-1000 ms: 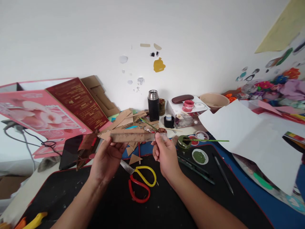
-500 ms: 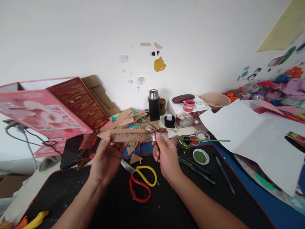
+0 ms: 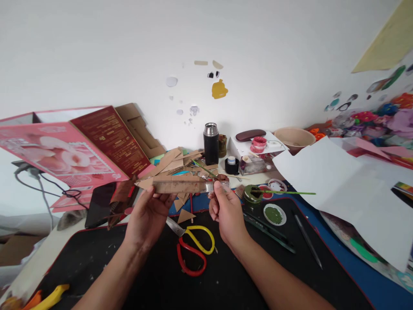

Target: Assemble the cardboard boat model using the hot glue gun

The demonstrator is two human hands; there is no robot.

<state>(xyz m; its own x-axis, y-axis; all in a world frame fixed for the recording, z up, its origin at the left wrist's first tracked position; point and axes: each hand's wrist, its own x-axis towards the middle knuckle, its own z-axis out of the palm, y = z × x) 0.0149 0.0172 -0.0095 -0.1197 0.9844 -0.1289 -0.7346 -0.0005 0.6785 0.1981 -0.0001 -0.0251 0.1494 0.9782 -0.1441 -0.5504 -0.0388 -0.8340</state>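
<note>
Between my two hands, level above the mat, is a narrow cardboard strip [image 3: 183, 186] with a pointed left end. A clear plastic strip, which looks like a ruler [image 3: 206, 186], lies along it and sticks out to the right. My left hand [image 3: 146, 217] pinches the left part, thumb in front and fingers behind. With thumb and curled fingers, my right hand [image 3: 227, 211] grips the clear right end. Scissors [image 3: 195, 249] with one red and one yellow handle rest on the black mat [image 3: 155, 275] below, their blades partly hidden by my left hand.
Cardboard scraps [image 3: 171, 161] pile up behind my hands, beside a black flask [image 3: 211, 146]. To the right are a green paint jar [image 3: 252, 193] with a brush across it, a lid of green paint [image 3: 274, 214], a pen [image 3: 308, 241] and white paper [image 3: 319, 185]. A pink box [image 3: 64, 159] stands left.
The view has shifted slightly, so everything appears a little further right and lower. Both hands keep the same grip on the cardboard and clear strip.
</note>
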